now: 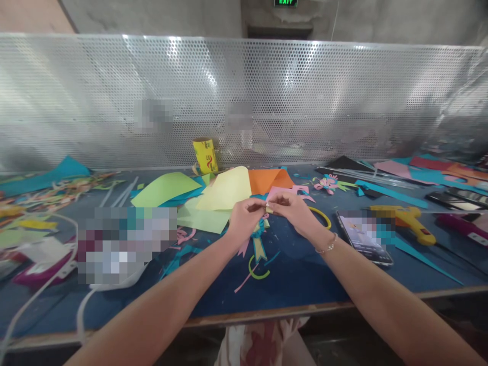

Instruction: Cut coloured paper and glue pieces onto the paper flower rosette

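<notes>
My left hand point(247, 217) and my right hand point(295, 212) meet over the middle of the table, fingertips pinched together. Between them is a small pale-yellow paper piece point(269, 209), partly covered by the fingers. Just below, a blue and yellow paper rosette point(259, 246) with ribbon-like tails lies on the table. A green curved paper strip point(259, 274) and a thin pink strip point(243, 283) are nearer the front edge. Behind my right fingers shows a sheet of pink paper point(275, 193).
Yellow point(229, 190), green point(165, 188) and orange paper point(269, 180) lie behind the hands. At right are a phone point(362, 236), a yellow glue gun point(409, 221) and a yellow ring point(323, 216). A blurred-out object with a white cord point(82, 310) sits left. A perforated metal panel point(305, 101) stands behind.
</notes>
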`<state>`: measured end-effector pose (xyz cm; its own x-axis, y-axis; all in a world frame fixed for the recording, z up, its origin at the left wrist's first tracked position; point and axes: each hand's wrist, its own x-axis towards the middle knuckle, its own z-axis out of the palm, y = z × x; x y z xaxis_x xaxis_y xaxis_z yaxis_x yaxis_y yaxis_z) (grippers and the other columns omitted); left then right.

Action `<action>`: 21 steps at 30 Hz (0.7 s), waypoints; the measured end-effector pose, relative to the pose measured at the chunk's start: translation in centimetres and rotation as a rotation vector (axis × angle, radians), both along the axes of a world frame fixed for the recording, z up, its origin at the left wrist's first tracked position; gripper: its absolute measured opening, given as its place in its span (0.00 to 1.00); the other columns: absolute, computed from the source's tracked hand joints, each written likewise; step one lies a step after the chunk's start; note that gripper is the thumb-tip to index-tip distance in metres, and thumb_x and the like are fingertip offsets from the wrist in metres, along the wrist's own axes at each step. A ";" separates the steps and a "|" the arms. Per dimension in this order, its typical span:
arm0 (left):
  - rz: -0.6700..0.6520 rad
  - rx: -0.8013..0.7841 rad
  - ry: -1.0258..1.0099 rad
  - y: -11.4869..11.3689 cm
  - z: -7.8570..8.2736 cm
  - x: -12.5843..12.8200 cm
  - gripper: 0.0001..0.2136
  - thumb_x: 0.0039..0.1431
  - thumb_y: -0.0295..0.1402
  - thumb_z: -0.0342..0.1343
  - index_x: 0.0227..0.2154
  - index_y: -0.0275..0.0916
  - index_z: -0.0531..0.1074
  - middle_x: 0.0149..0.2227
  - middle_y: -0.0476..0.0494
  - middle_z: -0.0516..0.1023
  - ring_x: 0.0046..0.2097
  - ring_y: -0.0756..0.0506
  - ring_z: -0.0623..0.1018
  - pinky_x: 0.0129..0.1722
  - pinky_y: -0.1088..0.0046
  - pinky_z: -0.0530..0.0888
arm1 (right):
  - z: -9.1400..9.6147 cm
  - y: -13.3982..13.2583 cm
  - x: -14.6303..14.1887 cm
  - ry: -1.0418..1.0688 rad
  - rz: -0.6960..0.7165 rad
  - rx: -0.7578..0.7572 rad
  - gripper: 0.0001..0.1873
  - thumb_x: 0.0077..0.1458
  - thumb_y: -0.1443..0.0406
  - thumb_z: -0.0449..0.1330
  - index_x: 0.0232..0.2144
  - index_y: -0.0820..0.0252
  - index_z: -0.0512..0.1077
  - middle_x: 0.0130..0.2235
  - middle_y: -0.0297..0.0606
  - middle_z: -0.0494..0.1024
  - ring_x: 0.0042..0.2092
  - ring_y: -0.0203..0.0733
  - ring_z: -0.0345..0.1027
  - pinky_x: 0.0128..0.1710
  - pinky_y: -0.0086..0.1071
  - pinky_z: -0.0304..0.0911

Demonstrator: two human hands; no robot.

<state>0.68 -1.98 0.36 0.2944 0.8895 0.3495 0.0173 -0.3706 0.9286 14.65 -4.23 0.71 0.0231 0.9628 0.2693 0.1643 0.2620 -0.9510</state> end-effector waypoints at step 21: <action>-0.046 -0.240 -0.156 -0.1 0.0 0.4 0.06 0.38 0.26 0.58 0.24 0.34 0.73 0.23 0.47 0.74 0.27 0.51 0.73 0.32 0.73 0.71 | -0.1 0.2 0.3 -0.041 -0.012 0.075 0.11 0.39 0.61 0.61 0.24 0.63 0.67 0.26 0.34 0.70 0.29 0.33 0.64 0.33 0.31 0.61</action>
